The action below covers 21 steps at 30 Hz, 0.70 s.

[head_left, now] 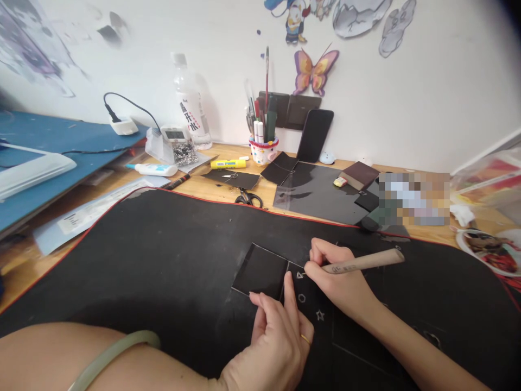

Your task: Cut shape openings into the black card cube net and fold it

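Fingers (289, 290) of my left hand (279, 336) are spread unevenly, one held straight and the others bent, and they rest at the lower and right-hand edges of a black card (260, 270). That is how the head view shows it, with the card lying on a dark mat (171, 255) near the middle, its edges marked by pale lines. My right hand (345, 282) pinches a beige pen (366, 262) between thumb and fingers, just right of the card; its tip is hidden from me. Small pale outlines, including a hexagon (302, 298) and a star (319, 315), show between my hands (whether drawn or laid there, I cannot tell). I wear a ring (306, 339) on the left hand and a bangle (118, 350) higher up that arm. Past the mat's red edge lie scissors (249, 200) and a yellow glue stick (228, 163), with a cup of pens (264, 152) behind them.
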Motion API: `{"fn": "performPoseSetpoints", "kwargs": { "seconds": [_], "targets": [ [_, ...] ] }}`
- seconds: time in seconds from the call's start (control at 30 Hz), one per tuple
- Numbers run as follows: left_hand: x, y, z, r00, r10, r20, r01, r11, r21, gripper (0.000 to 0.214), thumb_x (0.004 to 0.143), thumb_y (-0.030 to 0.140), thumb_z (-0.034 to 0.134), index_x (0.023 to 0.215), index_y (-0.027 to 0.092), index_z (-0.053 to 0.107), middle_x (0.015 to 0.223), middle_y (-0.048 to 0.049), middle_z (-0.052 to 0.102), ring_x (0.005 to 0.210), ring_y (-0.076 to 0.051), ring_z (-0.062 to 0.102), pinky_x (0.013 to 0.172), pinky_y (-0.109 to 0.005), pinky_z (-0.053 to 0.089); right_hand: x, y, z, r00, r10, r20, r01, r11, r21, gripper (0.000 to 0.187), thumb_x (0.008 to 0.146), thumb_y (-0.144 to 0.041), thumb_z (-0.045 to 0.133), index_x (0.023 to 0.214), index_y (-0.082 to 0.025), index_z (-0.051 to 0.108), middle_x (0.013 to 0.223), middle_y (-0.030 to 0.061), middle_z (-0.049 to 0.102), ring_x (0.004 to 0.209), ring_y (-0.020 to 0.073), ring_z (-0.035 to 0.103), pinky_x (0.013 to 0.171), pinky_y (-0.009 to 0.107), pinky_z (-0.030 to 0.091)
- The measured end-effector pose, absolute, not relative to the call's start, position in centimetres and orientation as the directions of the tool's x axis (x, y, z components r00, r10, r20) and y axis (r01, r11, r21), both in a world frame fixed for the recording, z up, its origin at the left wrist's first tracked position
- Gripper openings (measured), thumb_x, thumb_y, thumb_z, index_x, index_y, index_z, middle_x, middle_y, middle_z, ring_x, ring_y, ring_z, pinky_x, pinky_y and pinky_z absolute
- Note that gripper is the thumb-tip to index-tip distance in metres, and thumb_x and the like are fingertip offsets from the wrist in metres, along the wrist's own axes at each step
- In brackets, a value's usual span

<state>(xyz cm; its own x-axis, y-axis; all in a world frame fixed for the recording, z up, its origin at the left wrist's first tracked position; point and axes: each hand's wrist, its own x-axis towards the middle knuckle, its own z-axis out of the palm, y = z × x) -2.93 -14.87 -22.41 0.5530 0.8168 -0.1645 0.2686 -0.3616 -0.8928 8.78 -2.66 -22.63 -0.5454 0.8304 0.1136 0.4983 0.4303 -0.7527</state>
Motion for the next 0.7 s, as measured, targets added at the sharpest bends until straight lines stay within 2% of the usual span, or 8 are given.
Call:
{"fn": "performPoseSetpoints", "kwargs": {
  "seconds": [0.17, 0.5, 0.7],
  "targets": [
    [-2.82, -14.91, -22.87, 0.568, 0.819, -0.084, 0.348, -0.331, -0.877, 0.028, 0.076, 0.022, 0.054, 0.101, 0.014, 0.044, 0.12, -0.0189, 0.052, 0.07, -0.019, 0.063, 0.059, -0.035, 0.052, 8.78, -2.72, -22.54, -0.547, 0.829, 0.116, 0.482, 0.425, -0.766, 0.027, 0.063, -0.009, 0.044, 0.053, -0.02, 0.022, 0.048, -0.0073, 0.028, 0.046, 0.0075, 0.027, 0.048, 0.025, 0.023],
    [-2.81, -14.82, -22.6, 0.567, 0.821, -0.068, 0.378, -0.333, -0.864, 0.026, 0.074, 0.017, 0.058, 0.097, 0.015, 0.045, 0.119, -0.0159, 0.054, 0.066, -0.017, 0.063, 0.057, -0.034, 0.051, 8.74, -2.68, -22.5, -0.546, 0.831, 0.107, 0.487, 0.419, -0.766, 0.027, 0.063, -0.009, 0.044, 0.053, -0.02, 0.022, 0.048, -0.0074, 0.028, 0.046, 0.0074, 0.026, 0.049, 0.025, 0.023],
    [-3.12, -14.75, -22.67, 0.587, 0.809, -0.045, 0.384, -0.327, -0.864, 0.024, 0.076, 0.022, 0.055, 0.096, 0.015, 0.045, 0.118, -0.018, 0.054, 0.064, -0.017, 0.062, 0.057, -0.035, 0.05, 8.83, -2.75, -22.29, -0.53, 0.844, 0.087, 0.484, 0.384, -0.786, 0.026, 0.064, -0.009, 0.044, 0.052, -0.02, 0.023, 0.048, -0.0074, 0.027, 0.046, 0.0079, 0.026, 0.046, 0.024, 0.022]
  ]
}}
